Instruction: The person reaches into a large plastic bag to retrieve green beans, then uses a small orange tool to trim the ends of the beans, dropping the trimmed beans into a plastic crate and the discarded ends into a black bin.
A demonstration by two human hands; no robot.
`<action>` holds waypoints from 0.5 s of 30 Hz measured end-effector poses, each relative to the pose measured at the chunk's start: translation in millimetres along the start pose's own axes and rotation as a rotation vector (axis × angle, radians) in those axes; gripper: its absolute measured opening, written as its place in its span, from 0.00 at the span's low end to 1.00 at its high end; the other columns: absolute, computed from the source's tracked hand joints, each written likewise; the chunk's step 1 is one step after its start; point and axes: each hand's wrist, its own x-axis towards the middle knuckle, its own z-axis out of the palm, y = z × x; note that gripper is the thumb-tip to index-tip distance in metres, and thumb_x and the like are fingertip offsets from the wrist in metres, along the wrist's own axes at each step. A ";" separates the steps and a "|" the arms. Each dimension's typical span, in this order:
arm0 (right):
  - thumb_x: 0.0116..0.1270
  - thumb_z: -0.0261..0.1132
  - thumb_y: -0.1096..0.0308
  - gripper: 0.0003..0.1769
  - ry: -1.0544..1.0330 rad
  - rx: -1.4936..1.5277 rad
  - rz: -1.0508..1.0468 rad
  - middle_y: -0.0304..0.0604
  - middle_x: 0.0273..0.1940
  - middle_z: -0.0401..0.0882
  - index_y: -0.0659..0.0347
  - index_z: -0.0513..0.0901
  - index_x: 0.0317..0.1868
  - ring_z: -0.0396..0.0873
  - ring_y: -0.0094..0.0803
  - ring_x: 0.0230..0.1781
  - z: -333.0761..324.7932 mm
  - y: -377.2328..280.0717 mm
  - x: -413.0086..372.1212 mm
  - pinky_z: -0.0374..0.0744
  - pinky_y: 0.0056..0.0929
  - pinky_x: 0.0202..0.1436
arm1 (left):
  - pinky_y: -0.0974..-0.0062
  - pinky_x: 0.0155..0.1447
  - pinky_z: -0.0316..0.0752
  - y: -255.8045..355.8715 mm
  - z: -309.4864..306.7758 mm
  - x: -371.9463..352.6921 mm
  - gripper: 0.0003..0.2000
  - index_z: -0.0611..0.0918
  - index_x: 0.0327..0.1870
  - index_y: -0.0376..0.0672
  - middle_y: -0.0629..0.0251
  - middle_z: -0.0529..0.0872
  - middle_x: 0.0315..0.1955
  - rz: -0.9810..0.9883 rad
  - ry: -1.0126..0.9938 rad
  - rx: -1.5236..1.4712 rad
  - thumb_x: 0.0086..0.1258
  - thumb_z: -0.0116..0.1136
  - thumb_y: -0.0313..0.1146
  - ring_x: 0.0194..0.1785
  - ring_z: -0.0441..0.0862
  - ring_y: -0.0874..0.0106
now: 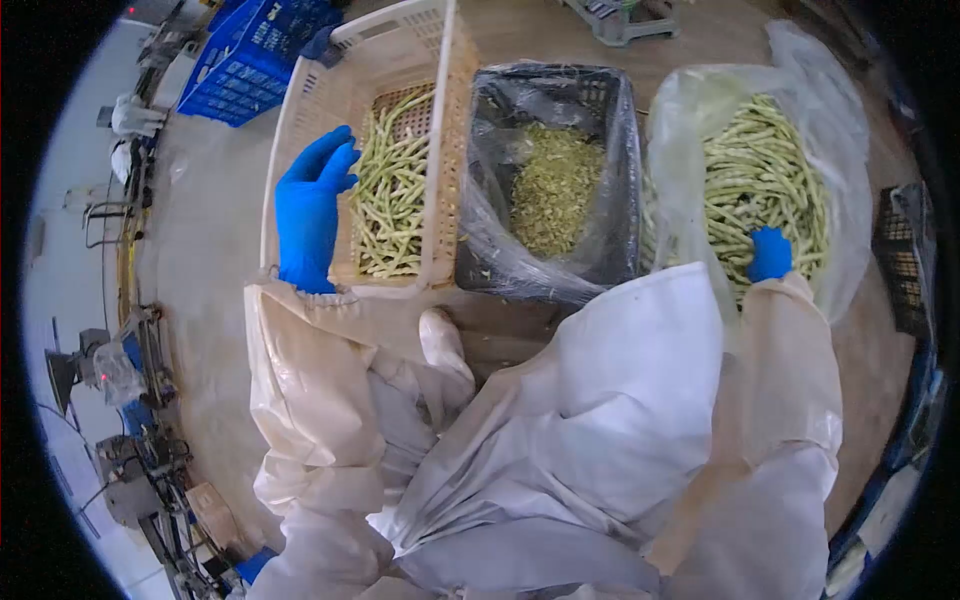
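My left hand, in a blue glove, hovers over the left side of the beige plastic crate. Its fingers are apart and nothing shows in them. Long green beans lie in the crate, to the right of that hand. My right hand, gloved in blue too, reaches into the clear plastic bag and touches the green beans heaped inside. Its fingertips are hidden, so its grip does not show. Between the two stands a black crate lined with clear plastic, holding small green cut pieces.
A blue crate stands at the upper left. A dark crate is at the far right. Part of a grey-green stand shows at the top. Machines and cables line the left side. My white apron spreads in front.
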 end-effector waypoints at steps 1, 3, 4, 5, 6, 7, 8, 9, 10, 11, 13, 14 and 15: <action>0.41 0.68 0.69 0.18 -0.030 -0.042 -0.002 0.46 0.40 0.77 0.51 0.81 0.38 0.76 0.45 0.45 0.3 -2.5 6.1 0.75 0.45 0.42 | 0.76 0.49 0.74 -1.0 -2.4 0.6 0.18 0.77 0.55 0.36 0.60 0.79 0.52 -0.001 0.002 0.014 0.66 0.56 0.33 0.51 0.79 0.71; 0.39 0.69 0.67 0.17 -0.092 -0.135 -0.003 0.45 0.38 0.77 0.50 0.80 0.35 0.76 0.46 0.42 4.4 0.4 16.1 0.75 0.47 0.40 | 0.76 0.49 0.74 -2.5 -1.5 -2.1 0.18 0.77 0.55 0.36 0.60 0.79 0.52 -0.006 0.002 0.033 0.66 0.56 0.33 0.51 0.79 0.71; 0.38 0.69 0.67 0.15 0.147 -0.207 -0.047 0.45 0.34 0.78 0.50 0.81 0.31 0.77 0.44 0.39 43.3 9.9 24.2 0.75 0.47 0.40 | 0.76 0.49 0.74 -3.5 -1.9 -2.3 0.18 0.77 0.55 0.36 0.59 0.80 0.52 0.009 0.001 0.046 0.67 0.56 0.33 0.51 0.79 0.70; 0.37 0.70 0.66 0.15 0.171 -0.200 -0.068 0.45 0.34 0.78 0.51 0.80 0.31 0.77 0.44 0.39 55.7 15.5 24.4 0.75 0.48 0.41 | 0.76 0.49 0.74 -2.8 -2.2 -2.5 0.18 0.77 0.55 0.36 0.60 0.80 0.52 0.009 0.003 0.040 0.67 0.56 0.33 0.51 0.79 0.70; 0.37 0.70 0.66 0.16 0.198 -0.192 -0.090 0.44 0.33 0.78 0.51 0.80 0.32 0.77 0.45 0.38 61.9 18.0 25.4 0.74 0.49 0.42 | 0.76 0.49 0.74 -0.6 -3.1 -2.2 0.18 0.77 0.55 0.36 0.60 0.80 0.52 0.011 0.008 0.034 0.67 0.56 0.33 0.51 0.79 0.70; 0.36 0.71 0.64 0.17 0.093 -0.123 -0.097 0.46 0.34 0.78 0.52 0.80 0.32 0.77 0.47 0.37 44.9 13.5 19.2 0.74 0.50 0.45 | 0.76 0.49 0.74 1.5 -5.6 -1.9 0.17 0.77 0.55 0.36 0.60 0.80 0.51 0.011 0.014 0.027 0.67 0.56 0.33 0.51 0.79 0.70; 0.34 0.73 0.63 0.19 -0.012 -0.053 -0.096 0.48 0.35 0.78 0.53 0.80 0.32 0.77 0.49 0.37 27.3 8.7 12.8 0.73 0.51 0.48 | 0.76 0.49 0.74 2.8 -8.6 -1.1 0.17 0.77 0.55 0.36 0.60 0.80 0.51 0.011 0.022 0.008 0.67 0.56 0.33 0.51 0.79 0.71; 0.33 0.73 0.64 0.20 0.040 0.018 -0.048 0.49 0.35 0.78 0.52 0.80 0.32 0.77 0.49 0.38 18.8 -0.9 2.7 0.73 0.50 0.46 | 0.76 0.49 0.74 3.7 -10.5 0.2 0.17 0.77 0.55 0.36 0.60 0.80 0.51 0.010 0.028 -0.015 0.67 0.56 0.33 0.51 0.79 0.71; 0.32 0.73 0.64 0.21 0.091 0.087 0.003 0.50 0.35 0.78 0.52 0.79 0.32 0.77 0.50 0.39 13.4 -3.7 -8.1 0.74 0.49 0.45 | 0.76 0.49 0.74 4.0 -11.0 -0.2 0.18 0.77 0.55 0.36 0.61 0.80 0.52 0.009 0.031 -0.042 0.67 0.55 0.33 0.51 0.79 0.72; 0.31 0.73 0.65 0.21 0.141 0.153 0.062 0.51 0.34 0.78 0.52 0.78 0.32 0.76 0.51 0.40 7.1 -3.2 -17.4 0.74 0.48 0.43 | 0.76 0.50 0.73 3.6 -14.4 -1.8 0.17 0.77 0.55 0.36 0.61 0.80 0.52 0.014 0.031 -0.033 0.67 0.55 0.33 0.51 0.79 0.72; 0.32 0.74 0.63 0.23 0.113 0.216 -0.041 0.53 0.34 0.78 0.54 0.79 0.33 0.76 0.54 0.38 -23.2 -5.8 -33.4 0.75 0.47 0.41 | 0.77 0.50 0.73 0.0 -18.4 0.5 0.17 0.77 0.56 0.37 0.62 0.80 0.52 0.036 -0.014 -0.045 0.67 0.54 0.32 0.51 0.78 0.73; 0.34 0.73 0.62 0.20 0.228 0.167 -0.104 0.54 0.35 0.78 0.54 0.80 0.32 0.76 0.55 0.37 -27.2 -5.2 -42.7 0.76 0.48 0.40 | 0.77 0.51 0.73 -0.4 -18.1 1.2 0.18 0.76 0.57 0.37 0.63 0.79 0.52 0.038 -0.018 -0.046 0.67 0.52 0.31 0.52 0.78 0.74; 0.40 0.70 0.62 0.14 0.204 0.147 -0.098 0.55 0.35 0.78 0.54 0.80 0.30 0.77 0.56 0.36 -9.0 7.1 -37.0 0.76 0.50 0.39 | 0.77 0.51 0.73 3.0 -17.3 -0.8 0.18 0.75 0.58 0.37 0.64 0.79 0.54 0.014 -0.032 -0.062 0.67 0.51 0.29 0.53 0.78 0.74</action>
